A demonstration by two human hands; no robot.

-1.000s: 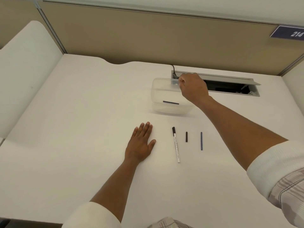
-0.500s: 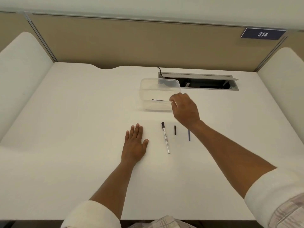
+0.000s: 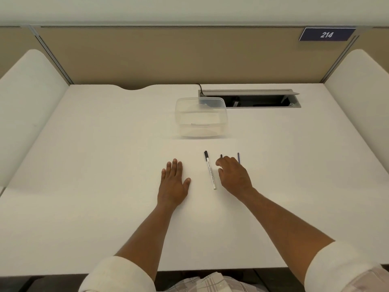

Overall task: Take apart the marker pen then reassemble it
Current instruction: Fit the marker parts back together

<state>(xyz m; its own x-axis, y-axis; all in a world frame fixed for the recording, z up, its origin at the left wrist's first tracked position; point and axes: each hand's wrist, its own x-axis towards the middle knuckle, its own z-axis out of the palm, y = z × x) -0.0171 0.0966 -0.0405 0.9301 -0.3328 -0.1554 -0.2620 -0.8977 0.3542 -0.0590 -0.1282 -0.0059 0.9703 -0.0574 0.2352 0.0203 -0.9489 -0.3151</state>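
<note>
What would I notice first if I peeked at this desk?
Two hands in the middle of the white desk: the left hand lies flat, and the right hand reaches down over small pen pieces. Between them lies a white marker pen with a black tip. Farther back stands a clear plastic box, beside an open slot in the desk.

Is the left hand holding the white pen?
No, the left hand lies flat on the white desk, apart from the white marker pen.

white marker pen (image 3: 210, 173) with black tip, white desk (image 3: 105, 165), clear container (image 3: 201, 116)
</note>
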